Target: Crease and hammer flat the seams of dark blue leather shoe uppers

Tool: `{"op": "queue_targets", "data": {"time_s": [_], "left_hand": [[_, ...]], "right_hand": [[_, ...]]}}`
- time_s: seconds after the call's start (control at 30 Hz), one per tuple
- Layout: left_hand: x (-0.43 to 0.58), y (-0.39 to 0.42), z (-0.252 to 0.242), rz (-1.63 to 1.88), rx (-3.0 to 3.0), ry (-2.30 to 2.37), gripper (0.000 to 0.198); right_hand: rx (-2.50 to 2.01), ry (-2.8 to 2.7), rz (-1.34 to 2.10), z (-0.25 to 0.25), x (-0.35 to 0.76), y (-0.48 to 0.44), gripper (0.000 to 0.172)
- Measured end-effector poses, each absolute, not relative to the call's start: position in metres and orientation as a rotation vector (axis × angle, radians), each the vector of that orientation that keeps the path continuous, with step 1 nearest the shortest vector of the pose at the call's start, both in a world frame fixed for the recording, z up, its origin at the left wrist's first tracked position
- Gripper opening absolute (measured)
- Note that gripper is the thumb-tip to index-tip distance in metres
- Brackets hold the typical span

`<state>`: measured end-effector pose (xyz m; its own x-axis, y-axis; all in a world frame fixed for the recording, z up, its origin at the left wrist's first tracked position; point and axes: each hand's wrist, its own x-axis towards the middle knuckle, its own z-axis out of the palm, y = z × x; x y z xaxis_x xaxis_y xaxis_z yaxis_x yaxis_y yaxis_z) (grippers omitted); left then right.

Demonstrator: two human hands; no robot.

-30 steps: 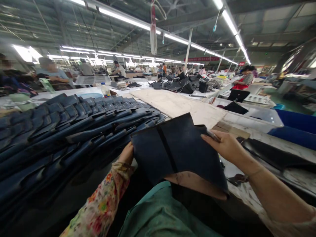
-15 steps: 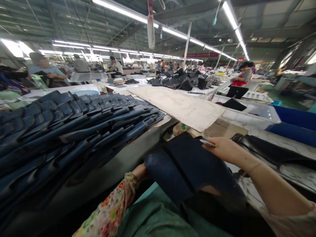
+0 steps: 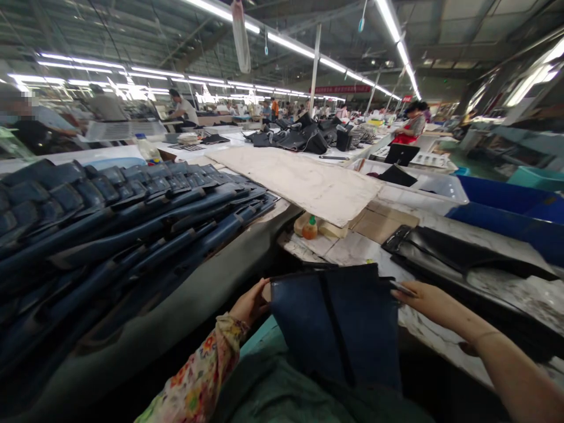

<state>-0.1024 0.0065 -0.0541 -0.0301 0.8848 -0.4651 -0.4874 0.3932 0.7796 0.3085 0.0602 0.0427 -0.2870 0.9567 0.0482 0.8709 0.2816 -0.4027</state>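
Observation:
A dark blue leather panel with a black strip down it hangs over my lap, its top edge level between my hands. My left hand pinches the panel's upper left edge, thumb and fingers closed on it. At the upper right corner, my right hand is closed round a small silvery tool, its kind too small to make out. The fingers of that hand touch the panel's corner too, partly hidden from me.
Rows of overlapping blue leather pieces cover the table at left. Ahead lies a cream board, with a small orange bottle near it. Black leather pieces lie at right, before blue bins. Other people work farther off.
The panel has turned from slanting to facing me, and its top edge has come lower. My left hand has come out from beneath it to its edge. The view has swung right.

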Motion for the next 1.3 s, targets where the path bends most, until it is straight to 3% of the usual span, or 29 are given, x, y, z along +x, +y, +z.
{"op": "queue_targets", "data": {"time_s": [0.2, 0.47, 0.7, 0.8, 1.0, 1.3], "left_hand": [[-0.094, 0.007, -0.062, 1.24, 0.477, 1.232, 0.033], [-0.1, 0.004, -0.054, 1.284, 0.586, 1.392, 0.025], [-0.109, 0.007, -0.046, 1.429, 0.837, 1.535, 0.031], [-0.095, 0.007, -0.027, 1.502, 1.088, 1.592, 0.031], [-0.017, 0.002, 0.019, 1.193, 2.193, 1.421, 0.03], [0.041, 0.002, -0.012, 0.945, 2.536, 1.313, 0.037]], "right_hand": [[-1.566, -2.167, 0.347, 0.052, 0.279, 0.058, 0.039], [-1.438, -2.249, 0.369, 0.014, 0.258, 0.057, 0.028], [-1.483, -2.142, 0.328, -0.022, 0.265, -0.011, 0.024], [-1.471, -2.029, 0.287, -0.044, 0.258, -0.042, 0.033], [-1.537, -1.944, 0.289, -0.049, 0.244, -0.055, 0.038], [-1.525, -1.918, 0.28, -0.039, 0.239, -0.057, 0.037]]}}
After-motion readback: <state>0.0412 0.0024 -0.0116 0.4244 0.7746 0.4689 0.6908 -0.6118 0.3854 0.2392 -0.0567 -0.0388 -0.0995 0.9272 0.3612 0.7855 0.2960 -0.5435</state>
